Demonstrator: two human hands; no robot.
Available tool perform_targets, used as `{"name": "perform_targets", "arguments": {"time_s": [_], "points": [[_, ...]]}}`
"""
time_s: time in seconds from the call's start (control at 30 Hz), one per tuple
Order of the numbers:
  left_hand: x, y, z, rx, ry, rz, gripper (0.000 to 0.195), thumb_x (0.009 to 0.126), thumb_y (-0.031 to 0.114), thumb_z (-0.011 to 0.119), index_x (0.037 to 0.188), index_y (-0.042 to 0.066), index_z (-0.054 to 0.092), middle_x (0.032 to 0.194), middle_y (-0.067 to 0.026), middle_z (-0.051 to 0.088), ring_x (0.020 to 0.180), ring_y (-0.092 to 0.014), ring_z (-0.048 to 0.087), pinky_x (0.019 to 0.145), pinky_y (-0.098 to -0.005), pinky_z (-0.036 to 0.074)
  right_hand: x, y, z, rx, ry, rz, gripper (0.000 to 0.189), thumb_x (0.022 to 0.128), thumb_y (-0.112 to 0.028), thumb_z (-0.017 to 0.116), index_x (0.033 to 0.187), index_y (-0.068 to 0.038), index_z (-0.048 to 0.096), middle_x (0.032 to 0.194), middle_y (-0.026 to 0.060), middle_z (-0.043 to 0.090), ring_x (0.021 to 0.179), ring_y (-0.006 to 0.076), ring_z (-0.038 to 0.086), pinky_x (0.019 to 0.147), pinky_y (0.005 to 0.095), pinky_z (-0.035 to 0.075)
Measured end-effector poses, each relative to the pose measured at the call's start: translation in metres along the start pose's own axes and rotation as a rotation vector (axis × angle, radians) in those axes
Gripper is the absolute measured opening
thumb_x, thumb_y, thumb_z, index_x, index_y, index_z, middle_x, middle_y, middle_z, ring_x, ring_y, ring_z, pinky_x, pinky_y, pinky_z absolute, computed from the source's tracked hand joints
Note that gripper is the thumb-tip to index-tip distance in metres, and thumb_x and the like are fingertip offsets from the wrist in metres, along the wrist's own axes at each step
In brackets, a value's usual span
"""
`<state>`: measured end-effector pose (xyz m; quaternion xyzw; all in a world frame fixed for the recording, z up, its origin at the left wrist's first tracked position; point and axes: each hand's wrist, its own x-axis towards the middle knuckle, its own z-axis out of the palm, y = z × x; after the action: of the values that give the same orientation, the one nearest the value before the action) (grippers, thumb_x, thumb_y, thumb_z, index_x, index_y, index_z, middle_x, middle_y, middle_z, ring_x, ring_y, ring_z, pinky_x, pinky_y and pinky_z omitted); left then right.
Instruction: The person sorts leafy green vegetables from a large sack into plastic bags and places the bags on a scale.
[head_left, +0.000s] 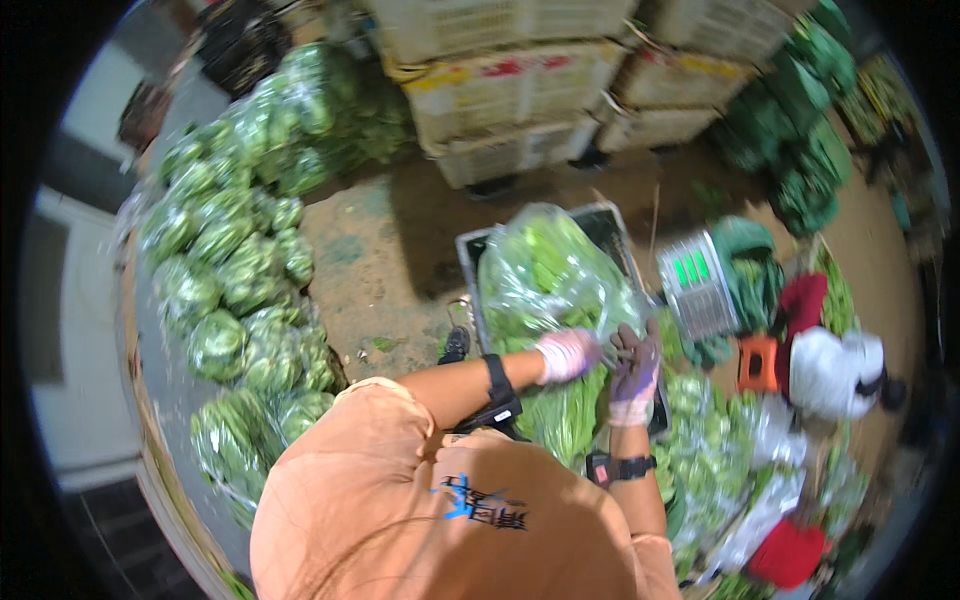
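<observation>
A clear plastic bag of leafy green vegetables (544, 259) lies across a dark crate (471, 251) in front of me. My left hand (570, 356), in a purple and white glove, is curled on the gathered end of the bag. Close on its right, my gloved right hand (636, 375) has its fingers at the same end of the plastic. Blur hides whether those fingers grip the film. More long-leaved greens (562, 416) fill the near part of the crate, below my hands.
Bagged greens (247, 277) are piled along the left. Stacked plastic crates (510, 90) stand ahead. A scale with a lit green display (697, 285) is at right, near an orange stool (757, 364) and a bent-over person (836, 371). More bagged greens (705, 427) lie close on my right.
</observation>
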<state>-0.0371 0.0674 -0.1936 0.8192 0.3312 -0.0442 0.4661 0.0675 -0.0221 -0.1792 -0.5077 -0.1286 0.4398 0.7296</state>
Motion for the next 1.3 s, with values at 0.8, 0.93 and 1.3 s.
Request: {"name": "perform_targets", "arguments": {"time_s": [0.8,0.93,1.3], "points": [[0.008,-0.013,0.009,0.413,0.305,0.166,0.013,0.071,0.016,0.055,0.079,0.010,0.063,0.076,-0.0126,0.060,0.073,-0.030,0.061,0.063,-0.0395,0.048,0.073,0.056,-0.075,-1.025,-0.665,-0.042,0.038,0.083,-0.016,0.053,0.116,0.001,0.047,0.101,0.0157,0.059,0.093,0.0262,0.057,0.083,0.0343,0.043],[0.020,-0.038,0.012,0.296,0.495,0.270,0.019,0.073,0.015,0.054,0.091,0.012,0.058,0.083,-0.0121,0.056,0.075,-0.029,0.059,0.062,-0.0377,0.048,0.071,0.046,-0.052,-1.079,-0.774,-0.151,0.039,0.084,-0.014,0.053,0.119,-0.002,0.045,0.109,0.0120,0.054,0.098,0.0203,0.052,0.086,0.0305,0.041],[-0.004,-0.042,0.000,0.387,0.386,0.424,0.025,0.073,0.021,0.058,0.095,0.011,0.056,0.080,-0.0088,0.053,0.076,-0.028,0.056,0.061,-0.0387,0.047,0.076,0.002,-0.023,-1.405,-0.710,-0.171,0.018,0.074,-0.019,0.059,0.086,-0.007,0.066,0.091,0.0146,0.060,0.084,0.0273,0.057,0.079,0.0327,0.044]]}}
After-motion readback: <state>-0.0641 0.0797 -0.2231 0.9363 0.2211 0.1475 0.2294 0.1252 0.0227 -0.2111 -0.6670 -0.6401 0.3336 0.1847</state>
